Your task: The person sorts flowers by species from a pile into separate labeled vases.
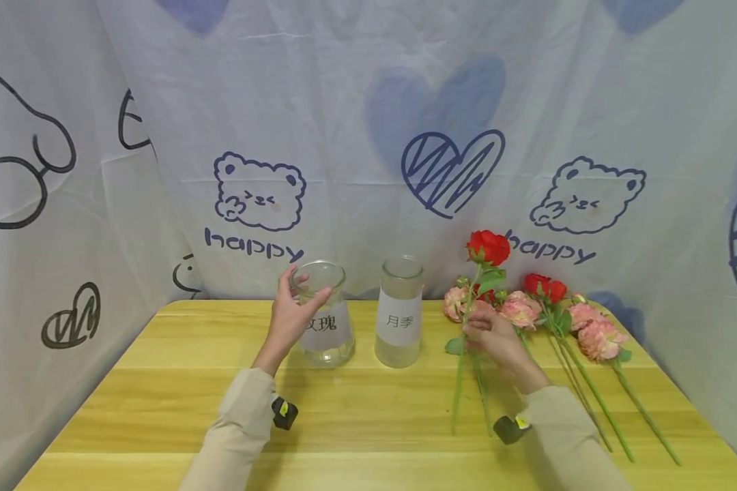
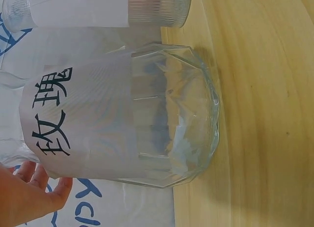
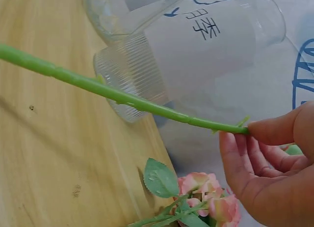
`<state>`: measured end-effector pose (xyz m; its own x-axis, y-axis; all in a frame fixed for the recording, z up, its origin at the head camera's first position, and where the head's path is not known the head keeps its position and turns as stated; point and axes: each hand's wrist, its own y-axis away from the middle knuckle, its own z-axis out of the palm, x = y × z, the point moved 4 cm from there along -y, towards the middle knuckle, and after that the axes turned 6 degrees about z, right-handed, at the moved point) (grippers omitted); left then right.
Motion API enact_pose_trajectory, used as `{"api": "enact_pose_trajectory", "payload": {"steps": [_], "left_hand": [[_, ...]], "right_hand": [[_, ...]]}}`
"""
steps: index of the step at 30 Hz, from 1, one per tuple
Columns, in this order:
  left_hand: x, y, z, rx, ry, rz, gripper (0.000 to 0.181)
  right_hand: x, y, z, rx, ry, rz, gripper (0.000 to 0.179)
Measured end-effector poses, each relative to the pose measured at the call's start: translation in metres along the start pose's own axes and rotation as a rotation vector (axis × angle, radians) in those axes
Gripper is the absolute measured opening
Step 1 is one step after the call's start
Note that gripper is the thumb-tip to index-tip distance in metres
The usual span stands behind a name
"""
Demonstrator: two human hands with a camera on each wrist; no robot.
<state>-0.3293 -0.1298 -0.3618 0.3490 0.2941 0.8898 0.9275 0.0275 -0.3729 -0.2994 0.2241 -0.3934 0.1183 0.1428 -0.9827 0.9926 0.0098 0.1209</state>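
Rose (image 1: 490,249) pinched in our right hand (image 1: 497,339), left hand (image 1: 293,315) gripping vase (image 1: 328,354)! Lining-up step, we reckon; next calls for steering stem (image 3: 113,94) across.

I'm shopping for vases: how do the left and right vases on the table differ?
The left vase is broader; the right vase is slimmer. The left vase's base is faceted; the right vase's base is finely ribbed. Both are clear, upright and carry a white label.
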Motion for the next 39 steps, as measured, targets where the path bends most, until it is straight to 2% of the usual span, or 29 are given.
{"api": "enact_pose_trajectory", "payload": {"steps": [8,15,26,35,39], "left_hand": [[-0.001,0.001,-0.002,0.008,0.01,-0.005,0.089],[-0.001,0.002,-0.002,0.013,0.015,-0.008,0.089],[-0.002,0.002,-0.002,0.019,0.018,0.007,0.088],[-0.001,0.002,-0.001,0.008,0.019,0.005,0.087],[-0.001,0.001,0.0,0.004,0.018,0.005,0.088]], "right_hand": [[-0.009,-0.001,-0.008,0.079,-0.107,-0.048,0.04],[-0.025,-0.003,-0.009,0.115,-0.217,-0.07,0.032],[-0.049,-0.004,0.001,0.097,-0.335,-0.101,0.025],[-0.068,-0.006,0.009,0.105,-0.494,-0.11,0.017],[-0.079,-0.009,0.012,0.106,-0.555,-0.142,0.016]]}}
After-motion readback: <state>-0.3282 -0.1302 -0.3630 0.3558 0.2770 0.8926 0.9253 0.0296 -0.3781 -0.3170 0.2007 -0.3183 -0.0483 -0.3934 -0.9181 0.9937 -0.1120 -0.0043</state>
